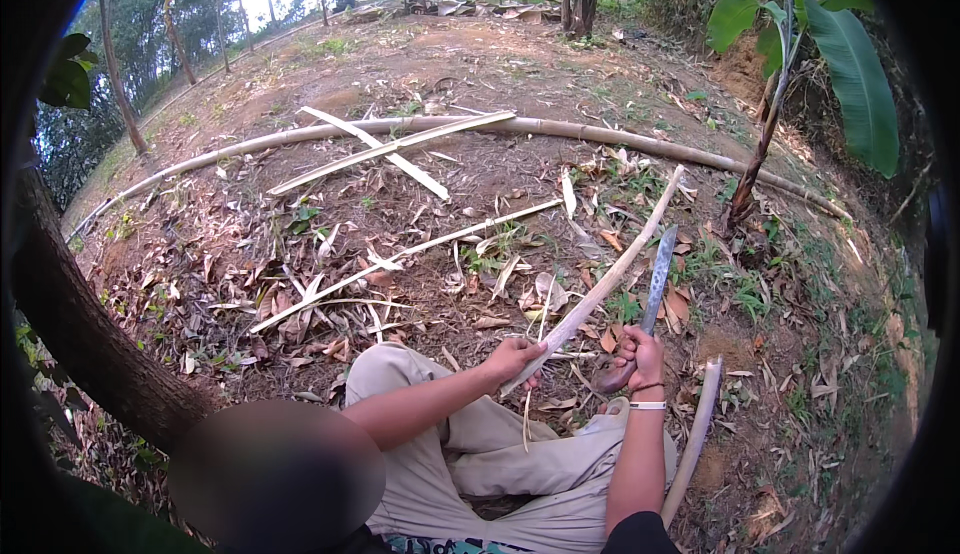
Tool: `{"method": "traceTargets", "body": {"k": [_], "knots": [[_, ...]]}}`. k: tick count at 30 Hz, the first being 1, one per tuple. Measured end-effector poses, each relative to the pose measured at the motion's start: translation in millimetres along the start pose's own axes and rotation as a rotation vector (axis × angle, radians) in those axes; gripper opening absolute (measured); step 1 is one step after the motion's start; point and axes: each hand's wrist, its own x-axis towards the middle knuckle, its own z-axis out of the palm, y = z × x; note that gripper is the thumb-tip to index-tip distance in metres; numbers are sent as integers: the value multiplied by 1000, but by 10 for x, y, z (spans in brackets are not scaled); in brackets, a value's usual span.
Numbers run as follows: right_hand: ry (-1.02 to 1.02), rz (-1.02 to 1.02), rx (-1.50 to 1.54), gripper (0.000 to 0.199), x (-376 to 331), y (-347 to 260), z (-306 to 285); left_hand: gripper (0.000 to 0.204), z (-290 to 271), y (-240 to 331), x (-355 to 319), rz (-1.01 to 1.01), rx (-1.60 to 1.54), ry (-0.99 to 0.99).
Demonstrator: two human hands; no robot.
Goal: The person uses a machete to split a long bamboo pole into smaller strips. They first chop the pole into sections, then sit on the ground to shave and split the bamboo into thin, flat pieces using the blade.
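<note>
So the left hand [512, 359] is on the near end of a strip [600, 289] that runs up and away to the right, and the right hand [640, 354] sits just right of it with a machete [657, 279] pointing up alongside. A long pole [600, 136] lies across the ground behind, with two crossed slats [385, 149] on it. Another pole [695, 434] lies right of the right arm, and a trunk [80, 334] stands far left.

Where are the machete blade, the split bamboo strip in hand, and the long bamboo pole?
machete [658, 279], head view, middle of the blade.
split bamboo strip [610, 274], head view, mid-length.
long bamboo pole [600, 136], head view, a bare stretch of the stem.
</note>
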Motion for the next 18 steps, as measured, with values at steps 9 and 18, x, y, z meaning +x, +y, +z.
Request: {"method": "traceTargets", "body": {"k": [9, 18], "knots": [[148, -174, -174, 16, 22, 158, 148, 41, -59, -100, 102, -187, -186, 44], [148, -621, -865, 13, 259, 563, 153, 34, -96, 105, -55, -190, -182, -208]]}}
